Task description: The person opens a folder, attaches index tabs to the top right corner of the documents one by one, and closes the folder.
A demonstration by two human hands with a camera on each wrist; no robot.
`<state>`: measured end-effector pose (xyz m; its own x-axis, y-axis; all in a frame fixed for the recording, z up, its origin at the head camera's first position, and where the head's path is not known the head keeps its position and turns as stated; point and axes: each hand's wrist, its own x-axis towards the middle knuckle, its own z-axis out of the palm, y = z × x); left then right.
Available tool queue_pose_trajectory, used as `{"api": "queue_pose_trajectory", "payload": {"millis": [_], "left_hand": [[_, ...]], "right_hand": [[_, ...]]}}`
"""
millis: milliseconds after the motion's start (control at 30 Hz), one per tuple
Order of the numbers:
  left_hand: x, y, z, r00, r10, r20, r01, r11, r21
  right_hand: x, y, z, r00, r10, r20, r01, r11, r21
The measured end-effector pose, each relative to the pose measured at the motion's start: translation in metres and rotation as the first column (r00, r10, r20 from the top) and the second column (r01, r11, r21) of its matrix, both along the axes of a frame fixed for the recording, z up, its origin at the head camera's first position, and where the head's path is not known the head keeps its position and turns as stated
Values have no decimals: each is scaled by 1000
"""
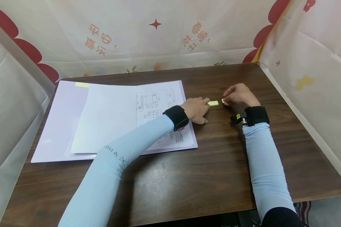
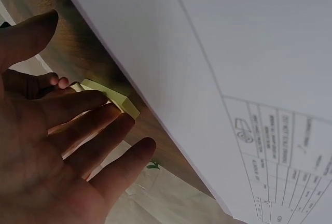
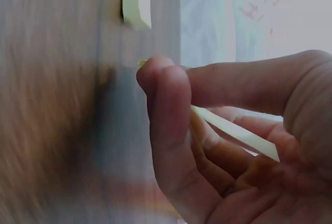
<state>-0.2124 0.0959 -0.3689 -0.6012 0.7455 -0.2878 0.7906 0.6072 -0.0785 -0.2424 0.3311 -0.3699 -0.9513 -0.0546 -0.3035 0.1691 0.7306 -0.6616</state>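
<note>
A small pale-yellow sticky note pad [image 1: 213, 103] lies on the dark wooden table, just right of the folder. My left hand [image 1: 197, 109] reaches over the folder's right edge with its fingers extended, the fingertips right at the pad's left end. In the left wrist view those fingers overlap the pad [image 2: 118, 98]. To the right of the pad, my right hand [image 1: 240, 94] pinches a narrow pale-yellow sticky note [image 1: 223, 101] between thumb and fingertips. The right wrist view shows this note [image 3: 238, 133] running back under the thumb toward the palm.
An open lilac folder [image 1: 56, 126] covers the table's left side, holding white sheets [image 1: 108, 116] with a technical drawing [image 1: 152, 101] on the right page. A yellow sticky tab [image 1: 82, 84] sits at its top edge. Printed white curtains [image 1: 156, 41] surround the table [image 1: 216, 170].
</note>
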Motion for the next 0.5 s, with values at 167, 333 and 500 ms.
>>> {"api": "queue_pose_trajectory", "payload": {"millis": [167,333,500], "left_hand": [[-1,0,1,1000,9,12,-9,1000,13],[-2,1,2,999,32,32,-33,999,40],[1,4,4,998,41,45,-44,997,66]], "right_hand": [[4,9,5,997,-39,-60,37,999,-24],[4,5,4,992,-86,-95,79,994,-79],[6,0,1,987,-97,-125,98,995,2]]}}
